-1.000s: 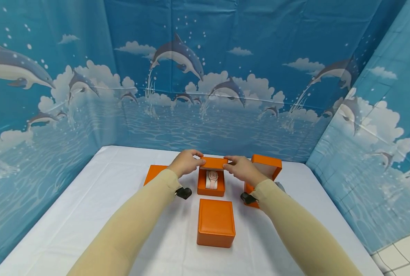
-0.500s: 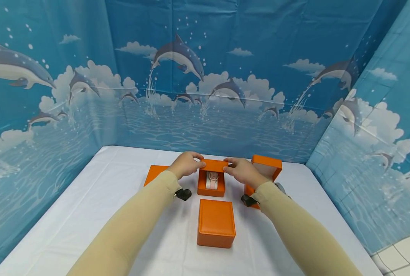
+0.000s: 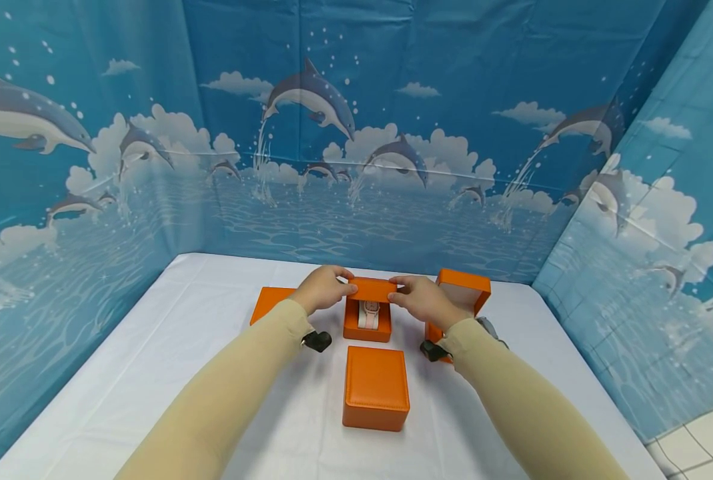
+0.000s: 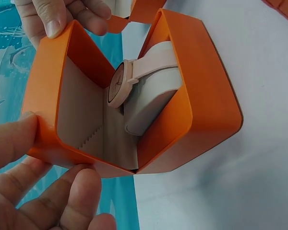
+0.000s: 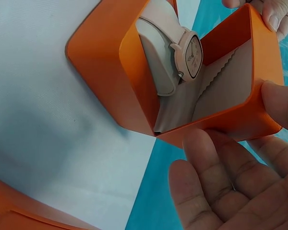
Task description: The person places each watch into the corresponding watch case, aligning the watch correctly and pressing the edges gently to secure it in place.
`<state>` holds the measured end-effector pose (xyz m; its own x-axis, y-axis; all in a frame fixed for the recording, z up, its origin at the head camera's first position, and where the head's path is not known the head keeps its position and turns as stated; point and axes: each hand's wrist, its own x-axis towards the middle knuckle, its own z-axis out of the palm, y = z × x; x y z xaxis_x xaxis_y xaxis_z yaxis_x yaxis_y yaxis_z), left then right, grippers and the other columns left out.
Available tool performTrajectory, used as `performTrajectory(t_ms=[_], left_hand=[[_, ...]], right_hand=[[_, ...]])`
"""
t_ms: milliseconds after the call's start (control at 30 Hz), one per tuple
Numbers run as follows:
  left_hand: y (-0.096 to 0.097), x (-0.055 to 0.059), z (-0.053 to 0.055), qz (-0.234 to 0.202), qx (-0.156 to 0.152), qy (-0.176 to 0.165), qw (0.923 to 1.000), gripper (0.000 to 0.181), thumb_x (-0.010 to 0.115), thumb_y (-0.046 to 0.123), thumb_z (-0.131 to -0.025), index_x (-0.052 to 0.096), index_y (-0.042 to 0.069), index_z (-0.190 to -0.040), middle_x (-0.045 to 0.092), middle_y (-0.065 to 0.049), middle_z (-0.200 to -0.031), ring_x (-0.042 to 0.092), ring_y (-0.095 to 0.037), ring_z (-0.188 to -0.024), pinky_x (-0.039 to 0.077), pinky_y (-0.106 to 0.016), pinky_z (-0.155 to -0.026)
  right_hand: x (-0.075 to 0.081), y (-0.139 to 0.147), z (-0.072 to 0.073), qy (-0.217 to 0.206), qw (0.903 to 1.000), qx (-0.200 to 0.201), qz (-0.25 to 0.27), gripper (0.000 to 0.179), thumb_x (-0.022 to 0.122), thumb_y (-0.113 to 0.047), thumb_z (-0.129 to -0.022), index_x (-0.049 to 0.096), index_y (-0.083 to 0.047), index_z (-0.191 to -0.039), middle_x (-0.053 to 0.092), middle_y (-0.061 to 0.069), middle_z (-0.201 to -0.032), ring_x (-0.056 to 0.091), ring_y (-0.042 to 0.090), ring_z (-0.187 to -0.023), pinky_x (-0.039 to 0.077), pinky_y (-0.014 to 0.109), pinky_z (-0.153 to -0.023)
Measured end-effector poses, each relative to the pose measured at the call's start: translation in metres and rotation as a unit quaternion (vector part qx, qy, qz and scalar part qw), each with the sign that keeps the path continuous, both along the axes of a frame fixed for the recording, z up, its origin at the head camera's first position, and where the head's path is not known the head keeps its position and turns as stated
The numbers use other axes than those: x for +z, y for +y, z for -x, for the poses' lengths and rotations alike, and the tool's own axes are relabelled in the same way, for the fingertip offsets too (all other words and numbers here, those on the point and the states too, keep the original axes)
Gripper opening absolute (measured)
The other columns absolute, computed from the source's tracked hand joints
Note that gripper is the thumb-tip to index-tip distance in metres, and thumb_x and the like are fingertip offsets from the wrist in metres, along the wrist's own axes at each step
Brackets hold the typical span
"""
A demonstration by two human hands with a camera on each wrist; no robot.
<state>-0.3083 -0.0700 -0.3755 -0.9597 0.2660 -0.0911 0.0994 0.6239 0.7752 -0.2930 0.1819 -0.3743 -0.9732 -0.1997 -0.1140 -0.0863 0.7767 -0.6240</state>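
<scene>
We pinch the half-open lid [image 3: 372, 289] of an orange box [image 3: 366, 336] at both ends: left hand [image 3: 321, 289] at nine o'clock, right hand [image 3: 425, 300] at three, equally near. Its long axis spans between; the watch [image 3: 371, 315] sits at six.

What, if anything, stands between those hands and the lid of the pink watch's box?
Nothing visible: the left hand and right hand both hold the lid directly, at opposite sides.

Held box [image 4: 206, 86] smooth, leather-like, soft sheen; tablecloth [image 3: 134, 373] matt fabric, faintly wrinkled.
</scene>
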Motion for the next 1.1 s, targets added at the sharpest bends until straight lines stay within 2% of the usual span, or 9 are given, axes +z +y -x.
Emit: performTrajectory(t_ms=[233, 467, 833, 1100], left_hand=[[0.0, -0.004, -0.001, 0.006, -0.003, 0.016, 0.9998, 0.041, 0.071, 0.037, -0.101, 0.068, 0.022, -0.139, 0.074, -0.003, -0.124, 0.07, -0.02, -0.1, 0.06, -0.043, -0.096], [-0.001, -0.005, -0.002, 0.003, -0.005, 0.019, 0.9998, 0.041, 0.072, 0.035, -0.1, 0.067, 0.021, -0.139, 0.075, -0.003, -0.123, 0.07, -0.021, -0.101, 0.06, -0.043, -0.095], [-0.002, -0.006, -0.005, -0.008, -0.013, 0.024, 0.9996, 0.041, 0.072, 0.032, -0.101, 0.067, 0.018, -0.14, 0.075, -0.005, -0.125, 0.07, -0.021, -0.102, 0.06, -0.043, -0.096], [-0.001, -0.009, -0.008, -0.006, -0.011, 0.021, 0.9997, 0.04, 0.072, 0.031, -0.101, 0.067, 0.019, -0.139, 0.073, -0.006, -0.129, 0.07, -0.023, -0.11, 0.059, -0.043, -0.099]], right_hand=[[-0.003, 0.001, -0.001, 0.007, 1.0, 0.005, 0.001, 0.055, 0.066, -0.036, -0.105, 0.053, -0.019, -0.156, 0.068, 0.013, -0.141, 0.07, 0.026, -0.119, 0.059, 0.047, -0.101], [-0.004, 0.001, -0.003, 0.017, 0.9998, 0.01, 0.001, 0.055, 0.066, -0.034, -0.105, 0.053, -0.016, -0.156, 0.07, 0.014, -0.139, 0.072, 0.024, -0.114, 0.061, 0.043, -0.095], [-0.007, 0.001, -0.003, 0.013, 0.9998, 0.01, 0.013, 0.054, 0.068, -0.031, -0.105, 0.055, -0.015, -0.155, 0.069, 0.015, -0.139, 0.072, 0.024, -0.115, 0.061, 0.043, -0.096], [-0.012, 0.002, -0.002, 0.002, 0.9995, 0.008, 0.029, 0.054, 0.07, -0.027, -0.103, 0.056, -0.015, -0.153, 0.068, 0.016, -0.141, 0.069, 0.028, -0.124, 0.058, 0.048, -0.104]])
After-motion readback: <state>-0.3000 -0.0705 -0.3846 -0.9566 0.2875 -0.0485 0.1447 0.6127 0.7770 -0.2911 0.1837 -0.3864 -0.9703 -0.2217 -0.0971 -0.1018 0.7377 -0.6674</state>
